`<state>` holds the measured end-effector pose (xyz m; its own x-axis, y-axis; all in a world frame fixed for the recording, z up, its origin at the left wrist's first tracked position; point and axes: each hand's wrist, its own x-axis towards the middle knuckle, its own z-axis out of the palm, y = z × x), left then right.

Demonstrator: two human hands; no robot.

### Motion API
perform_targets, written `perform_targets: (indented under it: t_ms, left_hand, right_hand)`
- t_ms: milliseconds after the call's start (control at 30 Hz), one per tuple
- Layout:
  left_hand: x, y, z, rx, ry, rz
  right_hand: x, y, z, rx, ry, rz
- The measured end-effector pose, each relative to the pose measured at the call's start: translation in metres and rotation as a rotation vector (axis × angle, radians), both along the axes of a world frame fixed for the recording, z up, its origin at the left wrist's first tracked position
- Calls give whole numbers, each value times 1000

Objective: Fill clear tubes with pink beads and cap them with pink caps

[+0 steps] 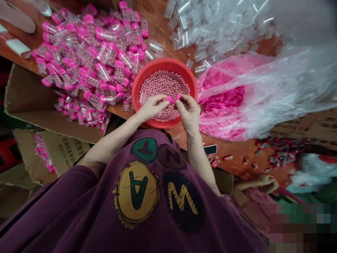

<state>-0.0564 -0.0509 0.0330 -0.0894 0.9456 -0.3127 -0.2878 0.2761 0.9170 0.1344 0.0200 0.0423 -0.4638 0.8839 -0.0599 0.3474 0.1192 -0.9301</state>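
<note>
A red plastic bowl (135,84) full of small pink candy balls (164,82) stands in front of me. Over its near side, my left hand (152,108) pinches a bright pink plastic cap (170,99) between thumb and fingers. Close beside it, my right hand (190,114) is closed, its thumb and fingertips on another small pink plastic piece (178,96), probably also a cap. Whether the two pink pieces touch cannot be made out. A clear tube (142,98) lies on the candy at the bowl's left side.
Filled pink-capped tubes (92,52) are heaped at left, spilling toward a cardboard box (39,102). Clear tubes (195,21) lie at the back right. A plastic bag (252,95) holds pink parts (226,95). A phone (210,150) and a co-worker's hands (268,181) are at right.
</note>
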Motion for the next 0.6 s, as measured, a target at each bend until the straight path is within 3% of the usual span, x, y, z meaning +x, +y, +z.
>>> perform_targets:
  t_ms: [133, 267, 433, 600]
  left_hand:
    - [6, 2, 1, -41, -33, 46]
    - [17, 2, 5, -129, -118, 127]
    - [24, -1, 12, -109, -92, 164]
    - [20, -2, 19, -22, 88, 169]
  right_hand:
    - [-12, -5, 30, 220, -343, 236]
    - [-21, -11, 33, 360, -611, 294]
    - [-23, -10, 17, 402, -594, 279]
    - [-24, -10, 14, 331, -490, 244]
